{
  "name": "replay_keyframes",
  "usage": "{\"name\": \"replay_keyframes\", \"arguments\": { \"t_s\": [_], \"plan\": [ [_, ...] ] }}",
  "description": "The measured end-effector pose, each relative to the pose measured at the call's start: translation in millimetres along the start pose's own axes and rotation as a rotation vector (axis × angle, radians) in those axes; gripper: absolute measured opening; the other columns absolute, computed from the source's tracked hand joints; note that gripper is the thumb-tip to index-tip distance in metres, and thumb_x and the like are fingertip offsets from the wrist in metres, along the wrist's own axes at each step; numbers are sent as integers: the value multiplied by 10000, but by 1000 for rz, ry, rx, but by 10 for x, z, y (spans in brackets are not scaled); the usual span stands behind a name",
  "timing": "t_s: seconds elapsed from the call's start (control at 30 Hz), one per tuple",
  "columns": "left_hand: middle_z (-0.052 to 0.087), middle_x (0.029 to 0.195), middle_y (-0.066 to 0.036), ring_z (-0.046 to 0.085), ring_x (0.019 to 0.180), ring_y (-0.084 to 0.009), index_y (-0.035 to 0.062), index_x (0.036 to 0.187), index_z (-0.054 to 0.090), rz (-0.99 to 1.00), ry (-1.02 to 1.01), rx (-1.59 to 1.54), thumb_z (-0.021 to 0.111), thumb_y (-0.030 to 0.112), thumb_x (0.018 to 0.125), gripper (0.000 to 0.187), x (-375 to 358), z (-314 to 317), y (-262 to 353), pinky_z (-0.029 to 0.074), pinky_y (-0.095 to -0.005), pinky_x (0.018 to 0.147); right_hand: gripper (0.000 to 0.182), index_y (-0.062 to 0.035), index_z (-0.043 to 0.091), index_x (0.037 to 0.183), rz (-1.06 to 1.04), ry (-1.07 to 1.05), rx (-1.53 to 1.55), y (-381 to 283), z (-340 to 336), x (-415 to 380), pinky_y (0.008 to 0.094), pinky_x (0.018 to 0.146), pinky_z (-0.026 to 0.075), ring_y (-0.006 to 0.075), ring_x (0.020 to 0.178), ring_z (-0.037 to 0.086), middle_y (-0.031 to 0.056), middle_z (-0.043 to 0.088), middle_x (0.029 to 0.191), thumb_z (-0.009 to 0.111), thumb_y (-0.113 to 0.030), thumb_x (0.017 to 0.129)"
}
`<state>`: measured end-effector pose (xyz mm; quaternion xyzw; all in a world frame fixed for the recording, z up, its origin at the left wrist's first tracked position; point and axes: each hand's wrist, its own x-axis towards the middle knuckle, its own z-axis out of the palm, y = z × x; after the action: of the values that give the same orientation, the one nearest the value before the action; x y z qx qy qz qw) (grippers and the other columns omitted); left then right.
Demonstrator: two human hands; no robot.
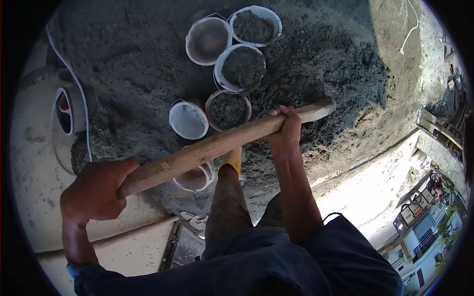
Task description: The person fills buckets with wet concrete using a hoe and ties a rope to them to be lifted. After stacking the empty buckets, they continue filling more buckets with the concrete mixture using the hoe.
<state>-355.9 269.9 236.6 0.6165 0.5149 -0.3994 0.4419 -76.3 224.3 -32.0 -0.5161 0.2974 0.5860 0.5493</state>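
Long, brown wooden handle point(212, 149): stiff, probably front-heavy; best held at two spaced points. Left grip point(95, 190): clenched round near end. Right grip point(288, 129): wrapped round farther half.

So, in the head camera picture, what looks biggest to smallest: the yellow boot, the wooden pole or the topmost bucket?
1. wooden pole, largest
2. topmost bucket
3. yellow boot, smallest; only part of it shows

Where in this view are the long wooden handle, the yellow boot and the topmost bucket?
Wooden handle point(207, 150): head view, mid-shaft between the hands.
Yellow boot point(234, 160): head view, the visible part just below the handle.
Topmost bucket point(271, 18): head view, pale inner wall.
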Motion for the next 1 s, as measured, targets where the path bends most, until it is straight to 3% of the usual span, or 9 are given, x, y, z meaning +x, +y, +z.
{"name": "replay_keyframes", "arguments": {
  "t_s": [0.1, 0.2, 0.33, 0.53, 0.63, 0.67, 0.73, 0.93, 1.0],
  "plan": [
    [612, 848, -173, 597, 826, -381, 43, 876, 580, -163, 630, 112, 566, -85, 642, 267, -194, 360, -1220, 462, -426, 695, 97, -68, 493, 860, 177, -253, 95, 942, 581, -245, 359, 734, 496, 195, 726, 563, 53, 518, 812, 573, -48, 808],
    [619, 913, -171, 596, 891, -373, 61, 920, 589, -295, 662, 131, 568, -64, 682, 270, 123, 732, -2508, 480, -426, 726, 148, -61, 512, 899, 430, -303, 60, 1834, 987, 0, 352, 752, 495, 222, 824, 597, 73, 560, 853, 618, -24, 802],
    [612, 939, -159, 584, 884, -384, 85, 965, 583, -213, 847, 72, 557, -59, 681, 319, 858, 1391, -3197, 477, -406, 741, 176, -67, 523, 921, 113, -493, -126, 2203, 806, 291, 330, 799, 473, 219, 872, 597, 83, 580, 870, 614, 1, 786],
    [605, 837, -132, 583, 814, -360, 80, 818, 593, 201, 662, -504, 688, 65, 621, 220, 2094, 2712, -1090, 463, -431, 691, 208, -78, 497, 858, -141, -350, -425, 129, 18, 75, 426, 823, 452, 245, 830, 584, 74, 567, 803, 550, 60, 712],
    [610, 844, -192, 603, 829, -383, 31, 981, 570, 515, 461, -628, 703, 150, 647, 379, 2351, 3004, 477, 482, -432, 734, 54, -31, 498, 809, -237, -287, -648, -1243, -122, 275, 359, 730, 466, 239, 730, 543, 105, 544, 750, 520, -62, 770],
    [617, 870, -206, 602, 846, -395, 17, 1052, 532, 547, 219, -831, 692, 180, 679, 437, 2368, 2988, 964, 475, -448, 752, 30, -32, 513, 783, -362, -185, -679, -1648, -127, 514, 333, 631, 462, 213, 664, 540, 94, 540, 706, 529, -58, 782],
    [623, 894, -220, 606, 881, -391, -3, 1097, 500, 571, 131, -868, 682, 223, 709, 485, 2367, 2758, 1691, 473, -452, 765, 57, -39, 516, 752, -576, -84, -824, -2191, -41, 934, 319, 541, 443, 182, 562, 516, 74, 527, 644, 552, -60, 791],
    [620, 945, -234, 609, 945, -373, -29, 1165, 451, 125, -215, -923, 684, 213, 711, 565, 1648, 2528, 2056, 474, -425, 822, 80, -69, 515, 787, -21, 61, -1039, -1343, -1087, 2072, 315, 523, 455, 180, 515, 519, 50, 512, 604, 573, -124, 792],
    [615, 945, -237, 611, 946, -364, -51, 1192, 429, 13, -343, -867, 690, 190, 710, 598, 1380, 2430, 2033, 475, -418, 822, 57, -67, 488, 818, 142, 29, -809, -982, -1498, 1954, 309, 526, 460, 178, 514, 512, 48, 504, 623, 541, -83, 802]
  ]
}}
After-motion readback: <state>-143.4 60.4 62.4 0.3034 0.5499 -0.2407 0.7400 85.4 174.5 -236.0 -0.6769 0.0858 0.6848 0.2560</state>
